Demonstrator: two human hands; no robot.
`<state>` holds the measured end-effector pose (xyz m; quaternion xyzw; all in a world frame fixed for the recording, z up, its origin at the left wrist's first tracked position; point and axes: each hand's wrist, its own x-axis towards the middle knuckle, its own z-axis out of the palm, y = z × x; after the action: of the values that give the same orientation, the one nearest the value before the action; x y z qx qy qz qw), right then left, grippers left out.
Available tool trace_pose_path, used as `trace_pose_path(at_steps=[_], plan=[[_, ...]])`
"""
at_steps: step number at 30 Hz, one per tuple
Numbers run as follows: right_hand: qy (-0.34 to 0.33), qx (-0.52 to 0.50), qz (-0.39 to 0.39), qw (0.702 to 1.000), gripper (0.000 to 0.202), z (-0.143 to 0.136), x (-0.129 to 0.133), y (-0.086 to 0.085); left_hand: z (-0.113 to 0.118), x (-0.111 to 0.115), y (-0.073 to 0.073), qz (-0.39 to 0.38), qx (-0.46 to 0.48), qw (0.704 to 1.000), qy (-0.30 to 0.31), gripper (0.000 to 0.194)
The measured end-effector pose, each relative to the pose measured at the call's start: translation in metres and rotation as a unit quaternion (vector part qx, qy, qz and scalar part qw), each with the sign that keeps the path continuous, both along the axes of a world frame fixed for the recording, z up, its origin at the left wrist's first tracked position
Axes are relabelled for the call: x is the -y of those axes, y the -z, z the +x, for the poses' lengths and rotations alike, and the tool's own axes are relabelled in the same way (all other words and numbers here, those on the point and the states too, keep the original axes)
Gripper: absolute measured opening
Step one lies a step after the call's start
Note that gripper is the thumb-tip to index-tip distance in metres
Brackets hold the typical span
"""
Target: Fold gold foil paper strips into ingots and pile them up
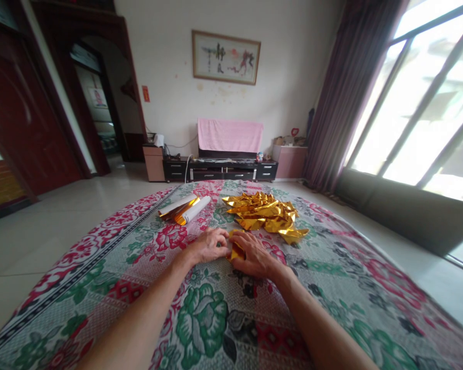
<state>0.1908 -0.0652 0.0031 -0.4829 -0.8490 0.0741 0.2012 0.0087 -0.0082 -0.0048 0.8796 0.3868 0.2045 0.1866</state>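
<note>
Both hands meet over a small piece of gold foil paper (236, 252) in the middle of the cloth-covered table. My left hand (210, 245) has its fingers curled and pinched at the paper's left edge. Over the paper's right side lies my right hand (253, 255), its fingers bent and closed on it. Most of this piece is hidden under the fingers, so its folded shape is unclear. Just beyond my right hand lies a heap of folded gold foil pieces (264, 210), pointed and shiny. Past my left hand rest loosely rolled foil sheets (185, 208), white outside and gold inside.
A flowered tablecloth (202, 324) covers the round table. Farther back stand a low black TV cabinet (227, 169) and a screen under a pink cloth (230, 135). A purple curtain (341, 97) and a bright window are at right, wooden doors (21, 97) at left.
</note>
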Motion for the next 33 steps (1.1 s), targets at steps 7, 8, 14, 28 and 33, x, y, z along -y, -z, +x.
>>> trace_pose_path(at_steps=[7,8,14,28,33], plan=[[0.002,-0.008,-0.003,1.000,0.050,0.0002,0.0004,0.0009,-0.0002,-0.0003,0.0002,0.001,0.004,1.000,0.001,0.013],[0.003,-0.010,-0.003,1.000,0.050,0.0002,0.0004,0.0010,-0.0001,-0.0001,-0.0001,0.001,0.004,1.000,0.001,0.013],[0.005,-0.024,-0.005,1.000,0.047,0.0000,0.0014,-0.0006,0.0014,0.0019,-0.0019,0.019,-0.004,1.000,-0.003,0.011],[-0.002,-0.018,-0.005,1.000,0.046,0.0004,0.0019,-0.0024,0.0038,0.0027,0.0003,0.042,-0.014,0.999,-0.011,0.009],[-0.016,-0.032,-0.005,0.999,0.045,0.0038,0.0003,-0.0009,0.0028,0.0009,0.0016,0.038,-0.016,0.999,-0.007,0.012]])
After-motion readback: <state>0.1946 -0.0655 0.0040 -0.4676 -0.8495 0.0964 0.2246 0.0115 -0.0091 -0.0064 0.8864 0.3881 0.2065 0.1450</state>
